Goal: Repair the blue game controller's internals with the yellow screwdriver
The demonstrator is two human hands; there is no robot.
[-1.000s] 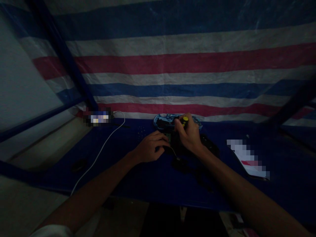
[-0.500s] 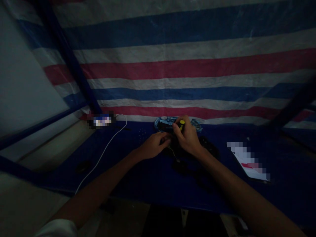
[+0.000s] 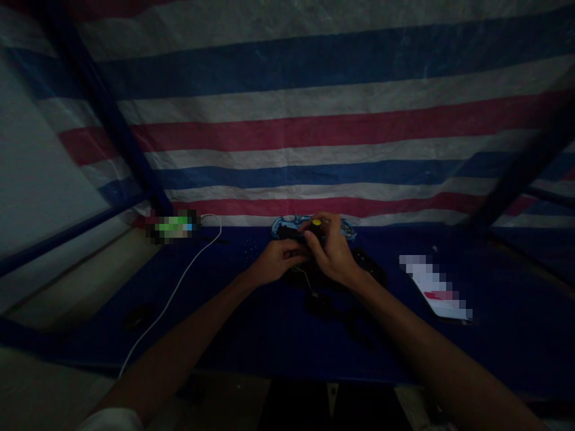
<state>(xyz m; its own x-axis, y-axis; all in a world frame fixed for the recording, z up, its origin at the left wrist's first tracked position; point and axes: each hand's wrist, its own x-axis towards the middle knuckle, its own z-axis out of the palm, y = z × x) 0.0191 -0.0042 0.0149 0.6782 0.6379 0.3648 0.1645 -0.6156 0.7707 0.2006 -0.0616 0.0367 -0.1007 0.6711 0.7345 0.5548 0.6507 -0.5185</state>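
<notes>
A striped sheet [image 3: 287, 123] hangs behind our blue bench [image 3: 251, 335], where a blue shell [image 3: 348, 230] lies just beyond our hands. Our left hand [image 3: 272, 263] bends its fingers close beside our right hand [image 3: 335, 254]; we cannot tell its grip. Our right grip closes around the yellow-ended handle [image 3: 317, 223], over the bench's far middle.

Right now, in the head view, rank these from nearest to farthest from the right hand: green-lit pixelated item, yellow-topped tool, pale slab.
From the right hand:
1. Yellow-topped tool, held in its fingers.
2. Pale slab, on the table to the right.
3. Green-lit pixelated item, at the far left, beyond the left hand.
</notes>
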